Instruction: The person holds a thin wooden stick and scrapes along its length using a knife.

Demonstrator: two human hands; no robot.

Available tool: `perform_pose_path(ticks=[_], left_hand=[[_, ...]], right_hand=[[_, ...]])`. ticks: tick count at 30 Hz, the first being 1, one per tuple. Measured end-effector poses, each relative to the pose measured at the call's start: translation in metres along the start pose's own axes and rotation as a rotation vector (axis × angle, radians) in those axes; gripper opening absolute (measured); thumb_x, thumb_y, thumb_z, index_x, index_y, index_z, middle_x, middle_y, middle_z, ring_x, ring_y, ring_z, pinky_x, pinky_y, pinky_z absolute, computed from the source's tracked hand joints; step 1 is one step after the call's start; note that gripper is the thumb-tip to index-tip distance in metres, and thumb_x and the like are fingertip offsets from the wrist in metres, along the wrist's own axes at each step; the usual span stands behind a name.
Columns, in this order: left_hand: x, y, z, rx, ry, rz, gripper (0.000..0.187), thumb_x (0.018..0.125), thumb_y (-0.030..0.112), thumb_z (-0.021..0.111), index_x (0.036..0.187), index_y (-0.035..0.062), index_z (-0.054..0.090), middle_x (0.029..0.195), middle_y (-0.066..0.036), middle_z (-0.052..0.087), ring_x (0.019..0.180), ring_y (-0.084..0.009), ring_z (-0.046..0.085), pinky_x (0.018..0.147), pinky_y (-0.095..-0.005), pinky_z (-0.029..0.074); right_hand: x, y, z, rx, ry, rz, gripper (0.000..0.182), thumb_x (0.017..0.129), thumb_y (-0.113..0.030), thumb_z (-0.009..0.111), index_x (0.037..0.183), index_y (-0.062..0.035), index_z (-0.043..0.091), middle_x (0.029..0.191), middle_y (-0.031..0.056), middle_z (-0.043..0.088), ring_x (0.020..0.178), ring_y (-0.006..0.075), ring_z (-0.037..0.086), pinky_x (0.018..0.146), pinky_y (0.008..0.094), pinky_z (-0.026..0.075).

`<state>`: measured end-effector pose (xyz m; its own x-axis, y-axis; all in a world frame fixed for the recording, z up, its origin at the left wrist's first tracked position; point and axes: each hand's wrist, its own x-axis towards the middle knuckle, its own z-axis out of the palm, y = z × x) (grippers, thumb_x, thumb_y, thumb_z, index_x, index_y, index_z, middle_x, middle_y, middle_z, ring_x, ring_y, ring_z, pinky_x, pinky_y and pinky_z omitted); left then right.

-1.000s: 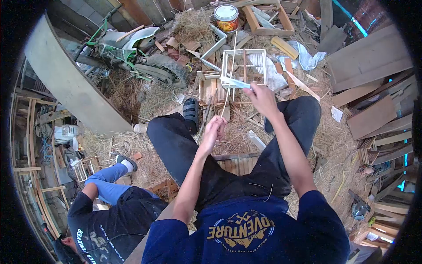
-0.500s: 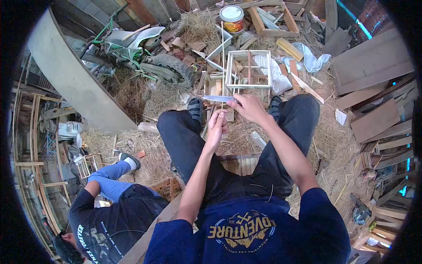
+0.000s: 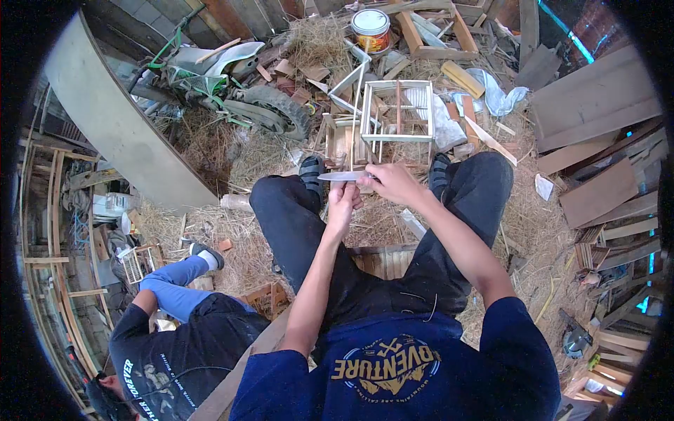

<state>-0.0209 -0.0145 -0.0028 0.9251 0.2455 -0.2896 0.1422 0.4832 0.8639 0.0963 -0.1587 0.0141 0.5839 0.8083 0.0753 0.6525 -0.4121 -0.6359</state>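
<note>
My left hand [image 3: 342, 205] is closed around the lower end of a long, thin wooden stick [image 3: 359, 98], which points away from me between my knees. In my right hand [image 3: 393, 184] is a knife [image 3: 342, 176], its handle mostly hidden by the fingers. The blade points left and lies across the stick, just beyond my left fingers. Past the hands, on the straw-covered floor, stands a pale wooden frame [image 3: 398, 138] with a reddish bar across it.
A co-worker [image 3: 189, 337] in a dark shirt sits at lower left. A motorbike [image 3: 217, 84] and a curved panel [image 3: 119, 119] stand at upper left. Beyond the frame are a paint can [image 3: 371, 31] and a wooden box [image 3: 439, 52]. Boards [image 3: 597, 98] lean at right.
My right hand and the knife have moved down along the stick towards my left hand. The stick's far end has swung slightly right; my left hand is slightly lower.
</note>
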Motion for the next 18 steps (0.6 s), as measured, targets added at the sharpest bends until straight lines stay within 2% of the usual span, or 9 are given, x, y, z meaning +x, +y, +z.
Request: perform_pose_path(ticks=[5, 9, 15, 18], left_hand=[[0.001, -0.004, -0.005, 0.009, -0.016, -0.042, 0.003, 0.099, 0.007, 0.047, 0.098, 0.0075, 0.050, 0.069, 0.007, 0.034, 0.056, -0.0042, 0.030, 0.051, -0.0240, 0.027], [0.000, -0.001, -0.004, -0.012, -0.010, -0.083, 0.011, 0.094, 0.001, 0.046, 0.102, 0.0071, 0.050, 0.069, 0.007, 0.035, 0.056, -0.0041, 0.031, 0.051, -0.0240, 0.026], [-0.004, 0.004, -0.005, 0.119, -0.040, -0.055, 0.021, 0.092, -0.001, 0.044, 0.111, 0.0082, 0.050, 0.070, 0.007, 0.035, 0.056, -0.0035, 0.031, 0.050, -0.0230, 0.025], [-0.008, 0.006, -0.007, 0.089, -0.103, -0.066, 0.018, 0.095, 0.001, 0.045, 0.111, 0.0091, 0.050, 0.070, 0.007, 0.035, 0.056, -0.0032, 0.030, 0.050, -0.0225, 0.024]], right_hand=[[-0.002, -0.008, -0.001, 0.015, -0.010, -0.057, 0.051, 0.098, -0.054, 0.049, 0.088, -0.0044, 0.057, 0.074, 0.0209, 0.065, 0.072, 0.0418, 0.066, 0.066, 0.0517, 0.051], [-0.001, -0.011, -0.004, -0.030, 0.033, -0.117, 0.049, 0.097, -0.052, 0.053, 0.085, -0.0046, 0.057, 0.072, 0.0192, 0.064, 0.072, 0.0403, 0.065, 0.065, 0.0505, 0.050], [-0.001, -0.008, -0.007, -0.040, 0.027, -0.148, 0.047, 0.093, -0.051, 0.060, 0.085, -0.0054, 0.058, 0.071, 0.0172, 0.061, 0.070, 0.0376, 0.063, 0.064, 0.0478, 0.047], [-0.003, -0.008, -0.009, -0.067, 0.024, -0.164, 0.049, 0.092, -0.053, 0.060, 0.083, -0.0056, 0.058, 0.068, 0.0160, 0.060, 0.068, 0.0366, 0.063, 0.063, 0.0467, 0.047]])
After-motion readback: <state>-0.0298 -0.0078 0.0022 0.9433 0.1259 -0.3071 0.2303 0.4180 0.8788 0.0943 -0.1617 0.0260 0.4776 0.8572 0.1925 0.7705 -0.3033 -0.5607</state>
